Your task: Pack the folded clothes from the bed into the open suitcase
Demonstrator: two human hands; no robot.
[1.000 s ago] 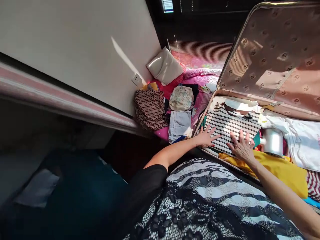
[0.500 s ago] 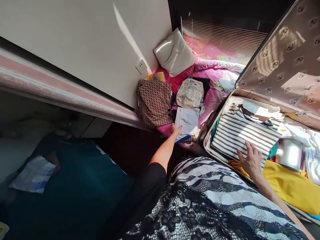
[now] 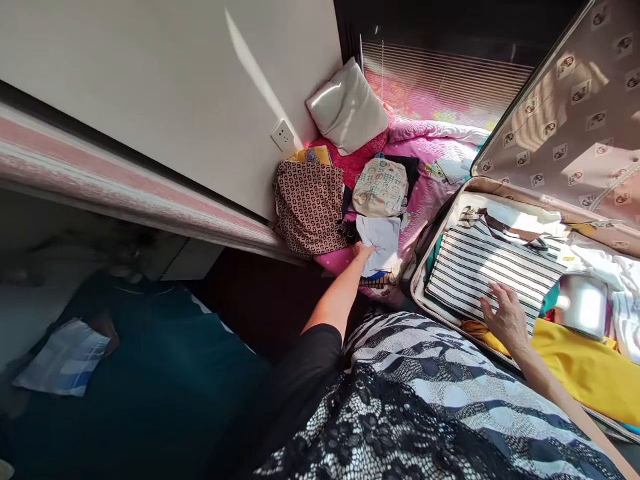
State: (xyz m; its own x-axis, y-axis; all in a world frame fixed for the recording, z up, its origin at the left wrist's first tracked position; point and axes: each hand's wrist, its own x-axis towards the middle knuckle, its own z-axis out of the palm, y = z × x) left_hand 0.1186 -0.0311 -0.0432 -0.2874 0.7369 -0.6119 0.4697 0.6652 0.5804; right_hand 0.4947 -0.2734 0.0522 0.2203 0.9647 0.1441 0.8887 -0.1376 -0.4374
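Observation:
My left hand (image 3: pixel 363 252) grips the near left part of a folded white garment (image 3: pixel 384 239), thumb on top; its other fingers are partly hidden. That garment lies on the pink bedding, over something blue and a dark-patterned cloth. My right hand (image 3: pixel 505 316) rests with fingers spread on the near edge of a folded black-and-white striped garment (image 3: pixel 480 267). The striped garment lies inside an open suitcase (image 3: pixel 419 293). Just beyond the white garment is a cream printed cloth bundle (image 3: pixel 381 188). A brown patterned cloth (image 3: pixel 310 207) lies left of it.
Yellow cloth (image 3: pixel 585 360), a shiny silvery container (image 3: pixel 587 305) and white clothes (image 3: pixel 593 263) fill the suitcase's right part. Its lid (image 3: pixel 575 120) stands raised. A pale cushion (image 3: pixel 349 107) leans by the wall (image 3: pixel 175 87). At left, a person in a teal shirt (image 3: pixel 150 360) holds a white-and-blue cloth (image 3: pixel 65 357).
My left hand has moved slightly right, and the white garment's left edge has shifted right with it. My right hand stays on the striped garment, almost unmoved.

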